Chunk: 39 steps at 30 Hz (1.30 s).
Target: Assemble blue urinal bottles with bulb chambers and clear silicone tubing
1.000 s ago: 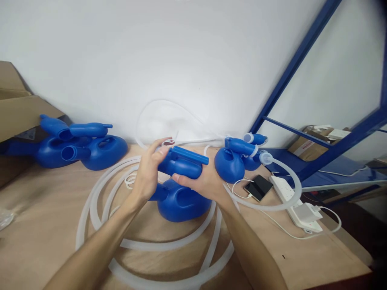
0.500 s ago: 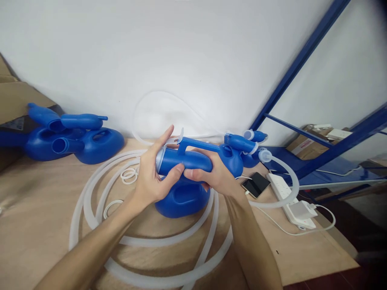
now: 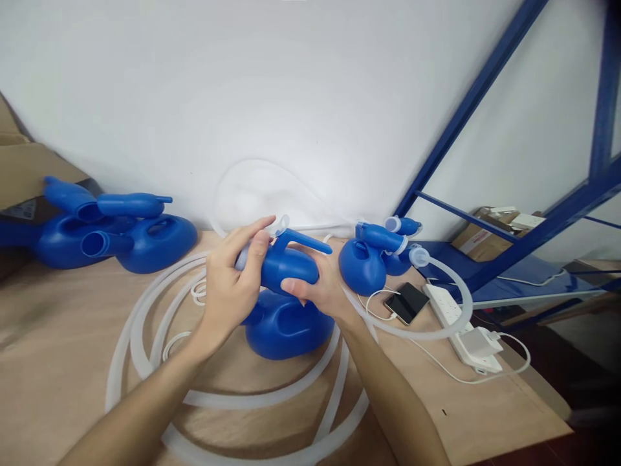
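Between my two hands is a blue plastic urinal head [image 3: 291, 266], a rounded hollow piece with a straight handle bar on top. My left hand [image 3: 233, 278] wraps its left end, over a translucent cap [image 3: 240, 259] that is mostly covered. The left thumb lies near the cap's small raised tab [image 3: 282, 224]. My right hand [image 3: 325, 285] grips the rounded right end, thumb in front, its other fingers largely hidden behind. Just below, a blue urinal bottle [image 3: 286, 333] lies on the wooden table [image 3: 53, 362], partly covered by the hands.
A clear hose [image 3: 252, 398] lies coiled around the bottle, with white rings [image 3: 198, 292] at left. More blue bottles [image 3: 160, 243] stand at left beside a cardboard box [image 3: 39, 162]. At right are assembled bottles [image 3: 361, 268], a phone [image 3: 407, 303], a power strip [image 3: 446, 307] and a blue shelf [image 3: 485, 97].
My left thumb has moved up from the side of the urinal head towards the cap's tab, and the left fingers have closed over the cap. The piece has shifted slightly left, its handle tilting down rightward.
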{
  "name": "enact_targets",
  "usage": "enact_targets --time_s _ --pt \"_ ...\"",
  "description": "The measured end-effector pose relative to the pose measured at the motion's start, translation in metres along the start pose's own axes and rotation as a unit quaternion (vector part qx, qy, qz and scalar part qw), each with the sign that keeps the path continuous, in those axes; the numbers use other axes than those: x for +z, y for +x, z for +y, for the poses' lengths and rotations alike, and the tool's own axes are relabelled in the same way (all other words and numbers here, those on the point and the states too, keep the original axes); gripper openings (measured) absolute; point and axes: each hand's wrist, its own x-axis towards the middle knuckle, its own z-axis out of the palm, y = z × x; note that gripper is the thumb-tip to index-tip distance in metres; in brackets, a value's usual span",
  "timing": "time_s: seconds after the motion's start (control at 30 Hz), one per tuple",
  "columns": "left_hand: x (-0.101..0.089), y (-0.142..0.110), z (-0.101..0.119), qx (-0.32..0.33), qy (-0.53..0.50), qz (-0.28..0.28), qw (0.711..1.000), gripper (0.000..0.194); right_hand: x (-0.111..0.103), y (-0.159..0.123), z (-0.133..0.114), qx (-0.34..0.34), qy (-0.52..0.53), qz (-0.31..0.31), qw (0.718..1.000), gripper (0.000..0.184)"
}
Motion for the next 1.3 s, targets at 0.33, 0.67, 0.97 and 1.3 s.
enact_targets --time_s 0.33,0.67,0.97,1.3 --pt "0.0 0.005 -0.008 -0.055 -0.048 -0.06 0.996 0.056 -0.01 -0.004 -0.008 -0.057 -0.1 -0.002 0.993 0.06" --pt "-0.004 0.006 -0.006 0.118 0.04 -0.102 0.987 0.027 -0.026 -0.013 -0.014 -0.179 -0.254 0.104 0.945 0.08" --pt "-0.003 -0.002 0.008 0.271 0.097 -0.067 0.955 0.006 -0.004 -0.02 -0.022 -0.055 -0.101 0.032 0.993 0.053" --pt "-0.011 0.003 0.017 0.278 0.045 -0.15 0.948 0.01 -0.001 -0.017 -0.021 -0.052 0.028 0.026 0.998 0.032"
